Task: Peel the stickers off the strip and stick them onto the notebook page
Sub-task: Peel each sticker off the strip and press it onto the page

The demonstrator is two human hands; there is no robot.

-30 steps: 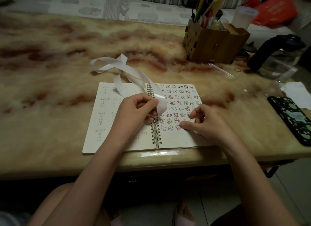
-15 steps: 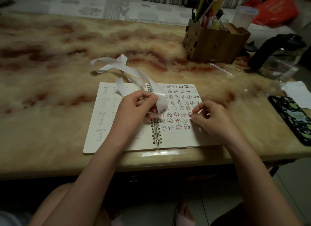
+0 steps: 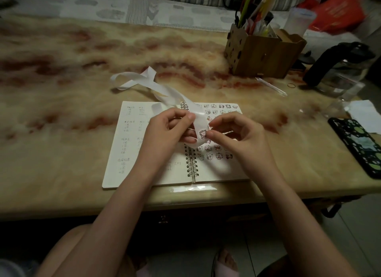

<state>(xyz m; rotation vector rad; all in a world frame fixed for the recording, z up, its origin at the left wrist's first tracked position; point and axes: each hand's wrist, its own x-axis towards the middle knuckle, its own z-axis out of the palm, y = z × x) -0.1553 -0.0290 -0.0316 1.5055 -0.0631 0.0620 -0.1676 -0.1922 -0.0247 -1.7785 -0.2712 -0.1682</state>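
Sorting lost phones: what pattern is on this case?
Phone case: black with green blotches, head view.

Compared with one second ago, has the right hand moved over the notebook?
Yes. The right hand moved left, from the right page toward the spiral binding; it now pinches a sticker on the strip that the left hand holds.

Before me was a table (image 3: 61,132), beige with red-brown streaks. An open notebook (image 3: 127,149) lay on it near my edge. Behind the notebook, the loose end of the strip (image 3: 132,80) curled on the top. At the far right stood a wooden box (image 3: 261,54) full of pens. Just beside it lay a clear pen (image 3: 271,86) and a rubber band (image 3: 291,85). Further right were a glass jug (image 3: 338,70), a paper (image 3: 365,116) and a phone (image 3: 358,146).
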